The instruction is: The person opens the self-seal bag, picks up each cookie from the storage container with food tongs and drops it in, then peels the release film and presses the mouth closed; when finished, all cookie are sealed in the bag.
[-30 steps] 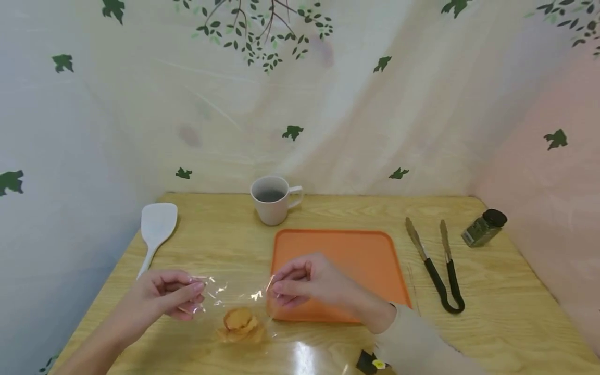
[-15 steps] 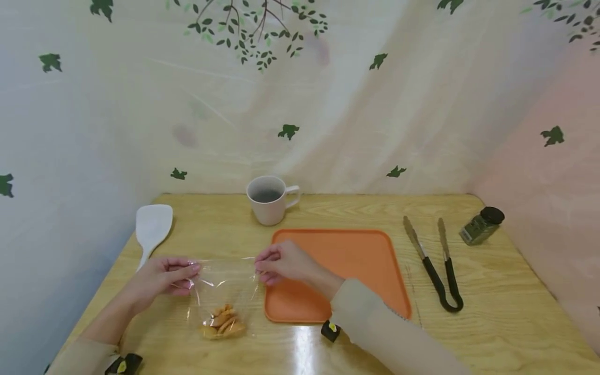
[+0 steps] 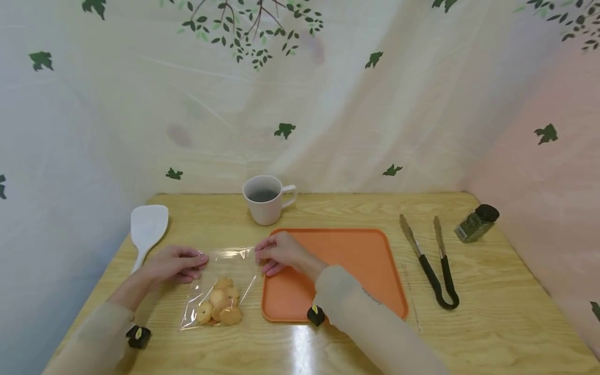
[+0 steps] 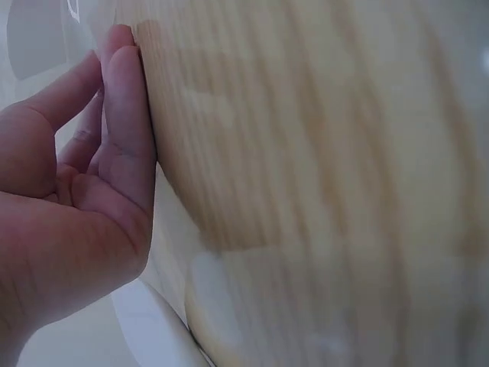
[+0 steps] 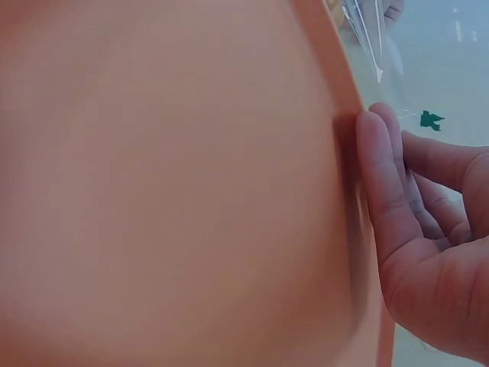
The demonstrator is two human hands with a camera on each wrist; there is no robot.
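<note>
A clear plastic bag (image 3: 229, 265) with several round golden cookies (image 3: 219, 300) inside lies on the table, left of the orange tray (image 3: 356, 271). My left hand (image 3: 180, 263) pinches the bag's upper left corner between thumb and fingers. At the upper right corner, my right hand (image 3: 286, 252) pinches the bag's edge, above the tray's left rim. The left wrist view shows the left hand (image 4: 84, 160) low against the wood, thumb near the fingertips. In the right wrist view the right hand (image 5: 428, 222) is beside the tray's rim, with part of the bag (image 5: 367, 34) beyond it.
A white spatula (image 3: 149, 224) lies at the left edge, close to the left forearm. Behind the tray stands a grey mug (image 3: 264, 203). Black-handled tongs (image 3: 436, 276) and a dark-lidded spice jar (image 3: 475, 224) are on the right. A patterned curtain (image 3: 328, 104) hangs behind the table.
Both hands have moved away from the body, bringing the bag up and flat on the table. Its cookies have spread out and are more plainly seen. The head view has shifted slightly.
</note>
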